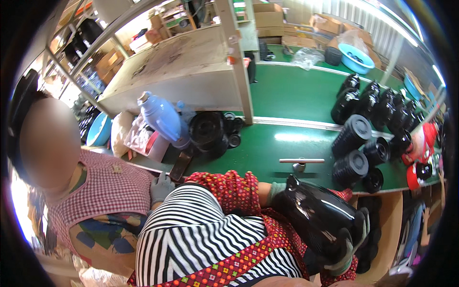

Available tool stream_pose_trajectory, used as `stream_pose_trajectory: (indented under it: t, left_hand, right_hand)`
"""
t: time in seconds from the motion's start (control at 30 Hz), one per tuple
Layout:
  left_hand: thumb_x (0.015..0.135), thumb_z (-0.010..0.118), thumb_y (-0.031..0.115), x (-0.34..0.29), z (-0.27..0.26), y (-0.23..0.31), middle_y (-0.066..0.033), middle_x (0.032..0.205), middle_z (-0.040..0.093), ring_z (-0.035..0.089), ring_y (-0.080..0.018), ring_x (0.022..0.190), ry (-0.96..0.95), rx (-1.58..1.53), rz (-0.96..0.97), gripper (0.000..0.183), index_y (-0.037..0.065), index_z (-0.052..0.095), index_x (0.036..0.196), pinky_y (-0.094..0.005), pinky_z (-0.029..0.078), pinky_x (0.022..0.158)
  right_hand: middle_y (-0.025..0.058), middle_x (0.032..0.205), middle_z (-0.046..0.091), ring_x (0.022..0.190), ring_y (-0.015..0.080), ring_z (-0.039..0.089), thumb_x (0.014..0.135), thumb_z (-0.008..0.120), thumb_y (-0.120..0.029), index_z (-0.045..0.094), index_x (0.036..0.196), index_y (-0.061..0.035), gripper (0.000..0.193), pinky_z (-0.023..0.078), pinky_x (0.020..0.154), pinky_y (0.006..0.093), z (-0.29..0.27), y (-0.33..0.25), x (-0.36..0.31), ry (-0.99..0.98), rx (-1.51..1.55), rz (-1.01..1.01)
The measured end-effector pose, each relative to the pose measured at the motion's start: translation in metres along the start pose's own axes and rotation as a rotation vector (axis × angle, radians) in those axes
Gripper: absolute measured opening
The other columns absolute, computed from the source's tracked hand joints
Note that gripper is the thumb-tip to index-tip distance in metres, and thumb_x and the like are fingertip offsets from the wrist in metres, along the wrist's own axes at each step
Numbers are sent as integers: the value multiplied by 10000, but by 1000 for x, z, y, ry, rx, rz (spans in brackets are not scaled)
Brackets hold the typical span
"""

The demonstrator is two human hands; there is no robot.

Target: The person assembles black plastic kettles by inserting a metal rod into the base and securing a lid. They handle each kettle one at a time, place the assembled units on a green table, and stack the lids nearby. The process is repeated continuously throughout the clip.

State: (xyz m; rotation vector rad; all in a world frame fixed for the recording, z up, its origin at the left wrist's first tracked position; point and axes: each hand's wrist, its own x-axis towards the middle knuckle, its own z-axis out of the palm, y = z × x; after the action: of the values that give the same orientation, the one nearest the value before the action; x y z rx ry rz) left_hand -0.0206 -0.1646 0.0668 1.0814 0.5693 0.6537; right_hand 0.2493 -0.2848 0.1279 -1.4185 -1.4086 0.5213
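A glossy black jug-shaped shell point(318, 213), probably a vacuum flask casing, lies tilted across my front, its narrow spouted end toward the upper left. My left hand point(278, 195), in a grey-green glove, is closed at that narrow end; its fingers are partly hidden. Around the wide lower end my right hand point(351, 246), gloved alike, has its fingers wrapped. Just beyond the shell, a pale bar with a small metal piece point(300, 166) is at the green bench. Ribbed black cylindrical parts point(350, 167) stand to the right of it.
Several glossy black jugs point(368, 103) stand in rows on the green bench point(294, 95). A carton point(389, 229) with black parts is at my right. Leftward are a blue flask point(165, 117), a large black round part point(209, 131) and a co-worker's gloved hand point(161, 188). A metal post point(234, 62) rises midway.
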Motion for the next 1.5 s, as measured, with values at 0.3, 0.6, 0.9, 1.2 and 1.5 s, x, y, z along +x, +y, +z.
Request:
stream_pose_trajectory:
  t: [0.3, 0.6, 0.9, 1.2, 1.5]
  left_hand:
    - [1040, 559, 115, 9, -3, -3, -92, 1149, 776, 739, -180, 1006, -12, 66, 52, 306, 15, 737, 1268, -325, 594, 911]
    - [1032, 558, 99, 29, -29, -3, -87, 1122, 780, 739, -174, 983, 55, 150, 27, 299, 24, 742, 1254, -322, 596, 876]
    - [751, 743, 101, 2, -2, 138, -159, 1019, 795, 774, -286, 935, 233, 1115, -42, 394, 133, 803, 1139, -389, 600, 882]
    - [860, 855, 204, 12, 18, 171, -205, 1417, 645, 687, -268, 1224, -150, 1141, 233, 819, 21, 479, 1565, -388, 534, 1068]
    - [629, 1027, 298, 2, 34, 168, -301, 1702, 244, 297, -505, 1563, -423, 1251, 476, 962, 112, 578, 1459, -548, 394, 1208]
  right_hand:
    - [277, 1590, 431, 1431, 478, 474, 849, 842, -536, 442, 1585, -79, 954, 373, 1199, 571, 6, -5, 7, 14, -60, 5]
    - [280, 1588, 432, 1429, 486, 474, 833, 866, -526, 443, 1587, -90, 968, 374, 1197, 574, 5, -11, 14, 47, -75, -24]
    - [283, 1585, 433, 1427, 493, 473, 817, 890, -516, 445, 1589, -101, 983, 374, 1196, 577, 32, -30, 15, 51, -69, -156]
    - [235, 1556, 462, 1417, 483, 461, 662, 960, -338, 579, 1514, -171, 948, 387, 1180, 572, 29, -102, 56, -387, -311, -466]
    - [250, 1556, 451, 1367, 451, 515, 688, 942, -214, 647, 1367, -112, 747, 441, 1126, 536, -2, -90, 46, -348, -268, -331]
